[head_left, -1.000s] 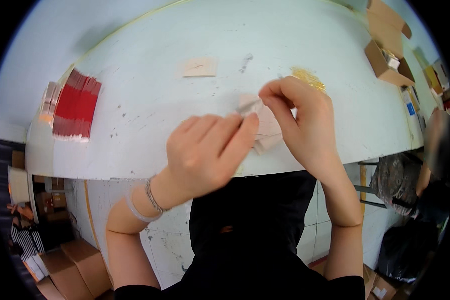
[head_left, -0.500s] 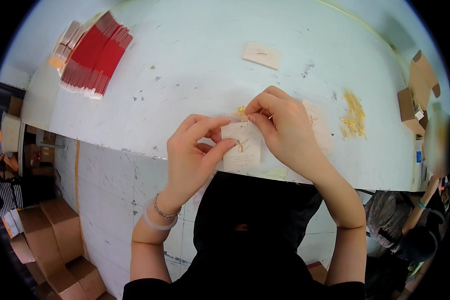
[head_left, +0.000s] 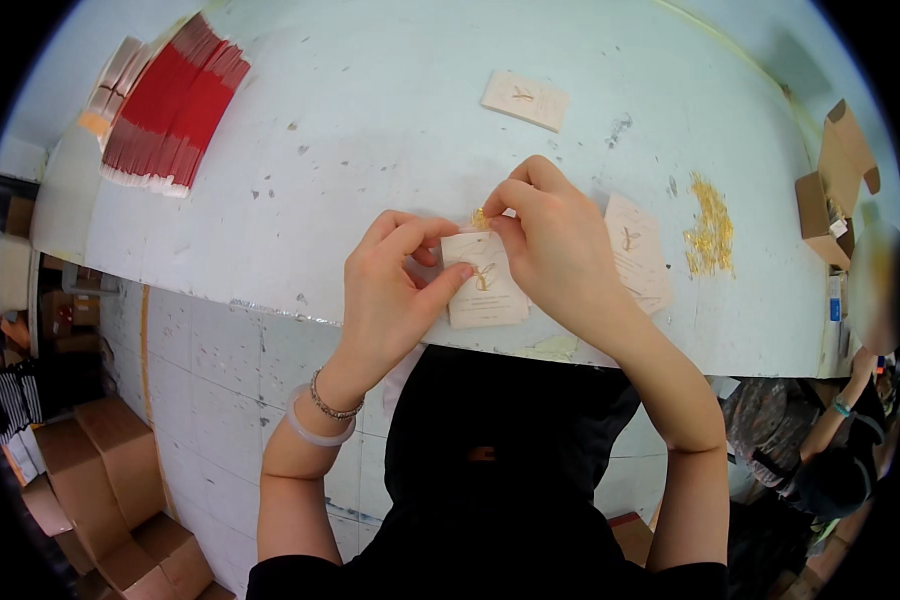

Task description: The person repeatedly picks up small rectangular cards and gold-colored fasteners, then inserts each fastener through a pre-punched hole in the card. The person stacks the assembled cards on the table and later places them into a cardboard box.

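My left hand (head_left: 388, 285) is closed on the edge of a cream card (head_left: 490, 290) with gold lettering, its thumb on the face and its fingers behind. The card rests over other cards near the table's front edge. At the card's top edge my right hand (head_left: 550, 235) is in a pinch, thumb against forefinger. What lies between those fingertips is too small to tell. Just beyond them shows a small heap of gold bits (head_left: 479, 218), partly covered by the fingers. Several cream cards (head_left: 635, 250) lie fanned beside my right hand, partly hidden by it.
A stack of cream cards (head_left: 526, 100) lies farther back on the white table (head_left: 370, 120). To the right is a pile of thin gold pieces (head_left: 710, 230), then an open cardboard box (head_left: 825, 215). Red-and-white packets (head_left: 175, 105) stand far left. A person (head_left: 835, 440) is at the right.
My right hand has shifted slightly up and left along the card's top edge, toward the gold heap. The fanned cards on the right show more. My left hand keeps its hold.
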Demonstrator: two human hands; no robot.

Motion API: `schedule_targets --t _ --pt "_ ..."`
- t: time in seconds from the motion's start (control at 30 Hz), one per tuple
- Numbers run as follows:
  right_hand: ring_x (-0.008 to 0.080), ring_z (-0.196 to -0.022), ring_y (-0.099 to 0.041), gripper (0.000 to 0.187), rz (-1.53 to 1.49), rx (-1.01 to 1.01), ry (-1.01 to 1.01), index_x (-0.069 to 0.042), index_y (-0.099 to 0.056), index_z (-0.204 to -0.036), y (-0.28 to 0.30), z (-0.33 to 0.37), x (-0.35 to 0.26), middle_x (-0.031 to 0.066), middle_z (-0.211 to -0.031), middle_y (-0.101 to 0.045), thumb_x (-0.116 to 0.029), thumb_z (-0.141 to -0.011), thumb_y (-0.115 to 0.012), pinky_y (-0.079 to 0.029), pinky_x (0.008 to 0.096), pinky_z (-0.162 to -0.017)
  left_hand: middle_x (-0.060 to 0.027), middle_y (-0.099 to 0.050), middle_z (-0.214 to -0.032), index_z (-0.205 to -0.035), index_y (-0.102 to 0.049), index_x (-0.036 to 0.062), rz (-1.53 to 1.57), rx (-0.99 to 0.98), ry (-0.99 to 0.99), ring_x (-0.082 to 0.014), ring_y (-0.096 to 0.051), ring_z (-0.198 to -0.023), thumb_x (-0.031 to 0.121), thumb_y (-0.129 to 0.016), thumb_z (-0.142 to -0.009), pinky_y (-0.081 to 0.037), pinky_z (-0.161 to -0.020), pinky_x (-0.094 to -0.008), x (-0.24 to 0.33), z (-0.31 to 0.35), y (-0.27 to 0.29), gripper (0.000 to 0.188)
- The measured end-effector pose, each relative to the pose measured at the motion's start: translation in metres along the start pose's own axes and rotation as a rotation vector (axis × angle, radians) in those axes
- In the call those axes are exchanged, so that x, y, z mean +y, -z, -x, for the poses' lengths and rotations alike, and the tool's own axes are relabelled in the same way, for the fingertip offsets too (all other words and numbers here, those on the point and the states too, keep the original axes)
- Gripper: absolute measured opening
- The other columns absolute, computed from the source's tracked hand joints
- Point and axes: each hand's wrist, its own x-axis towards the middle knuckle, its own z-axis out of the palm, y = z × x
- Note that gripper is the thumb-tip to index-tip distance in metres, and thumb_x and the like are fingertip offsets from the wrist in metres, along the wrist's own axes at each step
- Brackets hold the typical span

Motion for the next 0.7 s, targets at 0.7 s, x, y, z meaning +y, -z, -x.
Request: schedule_targets --t 0.7 --pt "0.0235 -0.079 -0.059 0.008 0.141 -0.005 -0.464 0.000 -0.065 -0.082 0.126 0.068 0.140 0.0106 -0.088 -0.060 -0.005 -0.077 -0.068 -0.048 0.0340 -0.071 -0.0052 -0.055 -0.105 -0.111 -0.062 0.0031 -0.191 0.153 -0.026 -0.0071 -0.051 -0.072 0.001 -0.074 -0.077 -0.042 -0.052 -0.0174 0.032 -0.001 0.001 0.036"
